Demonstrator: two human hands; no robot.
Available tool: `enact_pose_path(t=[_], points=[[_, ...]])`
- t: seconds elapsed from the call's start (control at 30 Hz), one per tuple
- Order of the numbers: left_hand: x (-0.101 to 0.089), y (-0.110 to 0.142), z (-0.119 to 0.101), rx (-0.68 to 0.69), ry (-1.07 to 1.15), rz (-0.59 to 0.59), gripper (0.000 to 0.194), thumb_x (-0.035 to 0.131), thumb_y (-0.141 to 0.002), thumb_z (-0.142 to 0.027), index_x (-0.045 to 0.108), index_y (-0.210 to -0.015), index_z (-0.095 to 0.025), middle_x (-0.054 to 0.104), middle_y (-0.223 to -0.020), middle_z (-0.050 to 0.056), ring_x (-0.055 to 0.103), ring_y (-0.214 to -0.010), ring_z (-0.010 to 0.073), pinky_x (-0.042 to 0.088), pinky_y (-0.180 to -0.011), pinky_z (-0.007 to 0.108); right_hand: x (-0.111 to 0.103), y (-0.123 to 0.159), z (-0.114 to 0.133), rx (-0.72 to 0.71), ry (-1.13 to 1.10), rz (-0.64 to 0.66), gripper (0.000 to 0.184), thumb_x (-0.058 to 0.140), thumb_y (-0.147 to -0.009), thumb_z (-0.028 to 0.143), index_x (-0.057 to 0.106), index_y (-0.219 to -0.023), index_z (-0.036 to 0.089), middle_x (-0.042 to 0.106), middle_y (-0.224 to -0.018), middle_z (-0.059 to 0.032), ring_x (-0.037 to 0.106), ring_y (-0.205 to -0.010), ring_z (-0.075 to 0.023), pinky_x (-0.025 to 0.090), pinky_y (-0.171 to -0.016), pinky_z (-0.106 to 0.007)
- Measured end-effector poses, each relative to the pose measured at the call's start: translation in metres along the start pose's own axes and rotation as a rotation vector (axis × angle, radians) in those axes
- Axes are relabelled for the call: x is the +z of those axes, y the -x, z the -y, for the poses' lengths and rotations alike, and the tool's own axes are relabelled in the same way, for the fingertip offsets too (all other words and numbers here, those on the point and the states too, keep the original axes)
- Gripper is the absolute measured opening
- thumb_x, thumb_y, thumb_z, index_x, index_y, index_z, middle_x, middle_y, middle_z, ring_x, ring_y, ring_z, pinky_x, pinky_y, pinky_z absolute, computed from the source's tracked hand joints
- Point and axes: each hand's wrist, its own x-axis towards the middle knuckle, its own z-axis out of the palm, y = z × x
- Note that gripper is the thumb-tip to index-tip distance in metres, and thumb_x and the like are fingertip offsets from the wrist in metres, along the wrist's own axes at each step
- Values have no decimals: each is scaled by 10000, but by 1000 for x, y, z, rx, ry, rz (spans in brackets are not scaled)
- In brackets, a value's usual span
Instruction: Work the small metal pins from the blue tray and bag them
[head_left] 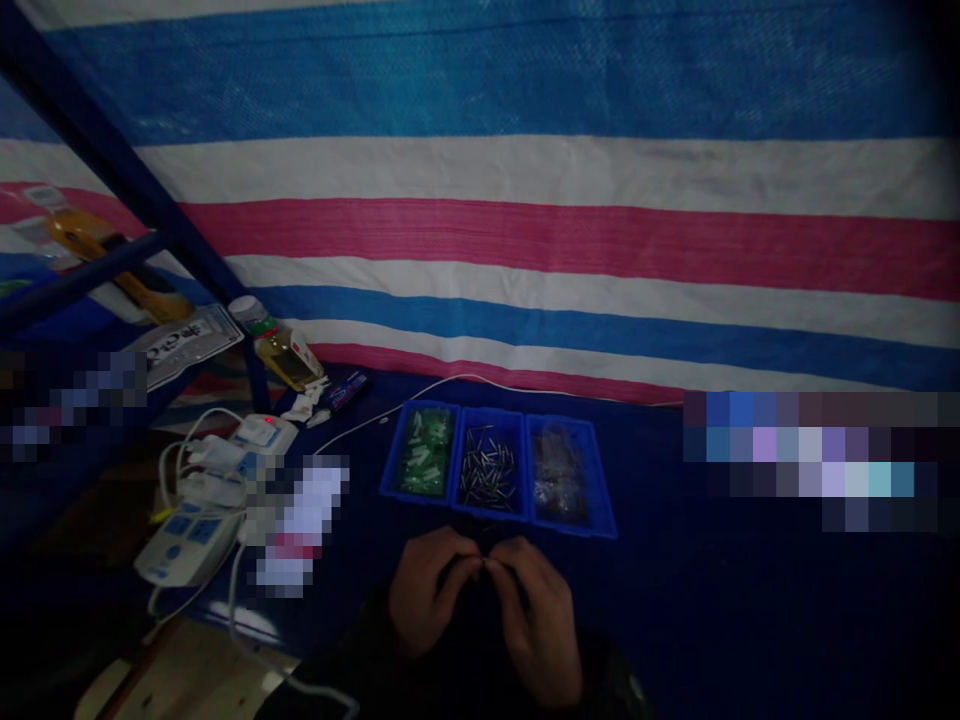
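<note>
My left hand (pixel 431 590) and my right hand (pixel 536 615) meet just in front of three blue trays, thumbs and index fingers pinched together. Whatever lies between the fingertips is too small and dark to make out. Small green and whitish pieces (pixel 426 455) fill the left tray (pixel 388 470). In the middle tray (pixel 454 480) lie many thin metal pins (pixel 489 470). The right tray (pixel 600 490) holds small clear or brownish pieces (pixel 556 475) whose kind I cannot tell.
A white power strip (pixel 187 545) with plugs and cables stands on the left of the dark blue table (pixel 660 590). Behind it are a bottle (pixel 281 350), crumpled tissue (pixel 304 403) and a small blue box (pixel 347 390). A striped sheet (pixel 525 240) hangs behind.
</note>
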Motion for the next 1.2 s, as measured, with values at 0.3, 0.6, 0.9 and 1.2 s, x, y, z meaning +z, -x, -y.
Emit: enact_pose_path(t=[0.3,0.6,0.9,1.2], points=[[-9,8,-5,-19,-48,-187,190,550,-982,-216,673,-846,-167,671,-715,10,628,-671,131,444,-678,240,-13,-3,12,-2,39,-260,196,502,-1006,236,629,-861,201,658,-777,-20,636,-709,-159,488,-684,-273],[-4,6,15,-236,-267,-108,172,602,-958,-263,712,-1085,-225,772,-975,10,724,-861,172,525,-830,282,-23,-39,14,90,232,-217,318,610,-966,368,672,-1229,199,753,-802,-20,715,-664,-178,559,-675,-287],[-4,3,17,-236,-397,32,203,550,-998,-312,732,-1087,-303,756,-1013,-8,713,-929,184,529,-871,306,-5,11,-8,-160,181,-17,205,501,-1002,195,703,-1031,192,768,-848,-55,751,-732,-180,603,-737,-280],[-1,3,18,-185,-486,38,145,547,-1000,-277,686,-987,-241,732,-944,2,691,-874,171,502,-814,280,-3,4,-5,-134,142,-1,192,502,-1004,188,691,-1036,201,767,-885,-49,749,-758,-172,590,-729,-271]])
